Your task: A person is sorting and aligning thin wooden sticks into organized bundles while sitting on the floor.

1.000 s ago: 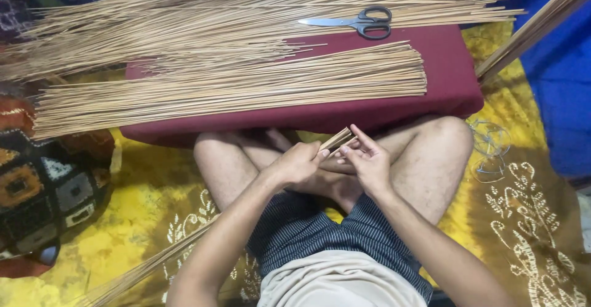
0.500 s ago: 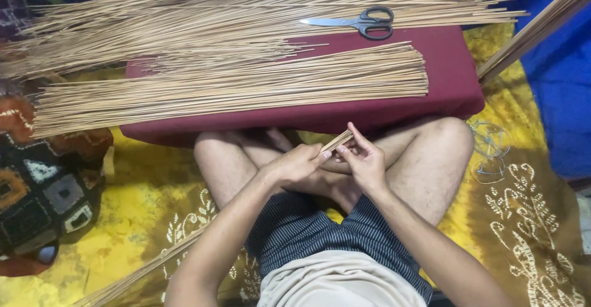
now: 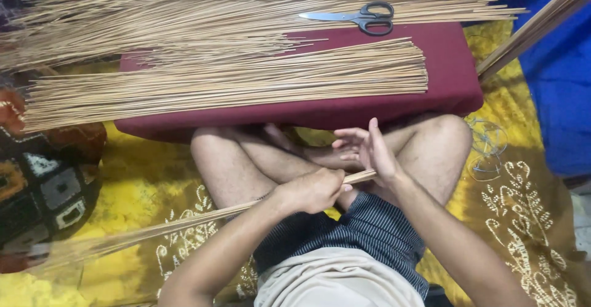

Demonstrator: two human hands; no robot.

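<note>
Yellow patterned cloth (image 3: 148, 190) covers the floor across the lower part of the frame, and the person sits on it cross-legged, bare knees showing at the centre. Just beyond the knees, across the upper middle of the frame, stands a low dark red cloth-covered desk (image 3: 449, 85). A flat, even layer of thin tan sticks (image 3: 234, 82) lies along its near side, their right ends lined up, their left ends running off the desk's left edge. Behind it a looser, wider heap of the same thin tan sticks (image 3: 184, 11) spreads along the top of the frame. A pair of black-handled steel scissors (image 3: 360, 17) rests on that heap at upper centre right, blades pointing left. Blue fabric (image 3: 554, 79) fills the right edge, and a dark cushion with grey and orange squares (image 3: 43, 184) sits at the left edge. In the centre, over the lap, the left hand (image 3: 314, 190) has its fingers wrapped tight around a slim bundle of tan sticks (image 3: 184, 221), which slants from the lower left of the frame up to the hands. The right hand (image 3: 372, 153) is held upright with its fingers spread apart, the palm set against the bundle's right end.
</note>
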